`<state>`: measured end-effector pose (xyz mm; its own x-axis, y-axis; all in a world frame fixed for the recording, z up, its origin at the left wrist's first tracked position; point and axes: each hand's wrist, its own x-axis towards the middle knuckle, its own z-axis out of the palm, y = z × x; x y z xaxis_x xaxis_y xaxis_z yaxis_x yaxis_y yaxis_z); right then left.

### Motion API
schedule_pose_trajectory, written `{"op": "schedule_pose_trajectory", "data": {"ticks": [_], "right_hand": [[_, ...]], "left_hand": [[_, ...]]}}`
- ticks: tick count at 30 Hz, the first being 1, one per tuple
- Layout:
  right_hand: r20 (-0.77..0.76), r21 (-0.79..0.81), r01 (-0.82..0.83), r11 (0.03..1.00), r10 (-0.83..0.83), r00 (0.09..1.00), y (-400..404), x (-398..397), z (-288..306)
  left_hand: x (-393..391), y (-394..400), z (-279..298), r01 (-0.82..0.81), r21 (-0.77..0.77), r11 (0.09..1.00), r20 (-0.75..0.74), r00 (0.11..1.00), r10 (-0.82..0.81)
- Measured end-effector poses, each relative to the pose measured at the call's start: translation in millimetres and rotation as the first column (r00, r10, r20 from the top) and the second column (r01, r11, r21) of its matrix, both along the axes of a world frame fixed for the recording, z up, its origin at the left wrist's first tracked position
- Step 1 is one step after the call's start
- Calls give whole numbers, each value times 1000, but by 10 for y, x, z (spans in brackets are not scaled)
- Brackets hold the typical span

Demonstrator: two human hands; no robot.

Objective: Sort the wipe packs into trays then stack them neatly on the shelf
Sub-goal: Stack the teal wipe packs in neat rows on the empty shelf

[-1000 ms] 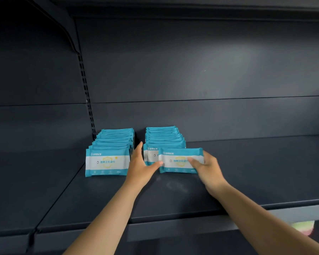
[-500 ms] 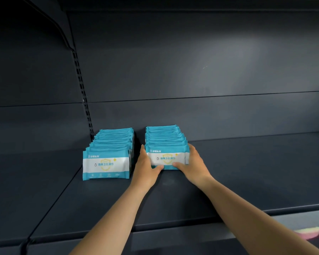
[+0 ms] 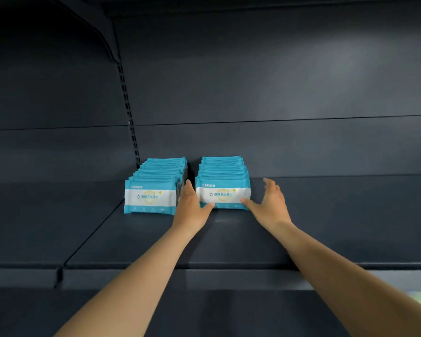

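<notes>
The front wipe pack (image 3: 223,196) stands upright at the head of the right row (image 3: 223,170), on the dark shelf (image 3: 253,239), with the left row (image 3: 156,188) just beside it. My left hand (image 3: 192,210) lies flat against the pack's left edge, thumb at its lower corner, gripping nothing. My right hand (image 3: 271,204) is spread open off the pack's right side, thumb tip at the bottom corner. I'd square it by pressing evenly from both sides, gently, lest the row topple.
</notes>
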<state>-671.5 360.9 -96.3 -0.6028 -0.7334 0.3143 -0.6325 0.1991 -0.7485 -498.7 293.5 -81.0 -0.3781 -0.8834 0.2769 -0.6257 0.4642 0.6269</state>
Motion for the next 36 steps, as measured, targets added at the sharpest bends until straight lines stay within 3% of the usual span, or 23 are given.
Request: {"op": "schedule_pose_trajectory", "data": {"ticks": [6, 14, 18, 24, 30, 36], "right_hand": [[-379, 140, 3, 990, 51, 924, 624, -203, 86], [-532, 176, -50, 983, 137, 836, 1519, -129, 168], [-533, 179, -55, 982, 144, 834, 1991, 42, 4], [-543, 243, -68, 968, 193, 817, 2641, 271, -531], [-423, 403, -108, 909, 290, 858, 2983, 244, -1392], [-291, 586, -133, 799, 361, 886, 3088, 40, -2583]], "left_hand": [[122, 359, 150, 10, -69, 998, 165, 986, 1], [289, 1059, 162, 119, -227, 967, 288, 956, -50], [378, 1474, -2, 171, -278, 945, 273, 958, -93], [553, 2024, -647, 232, -218, 948, 326, 933, -153], [610, 2349, -1652, 237, -15, 971, 420, 883, -209], [564, 2534, -3022, 181, 242, 953, 475, 835, -279]]}}
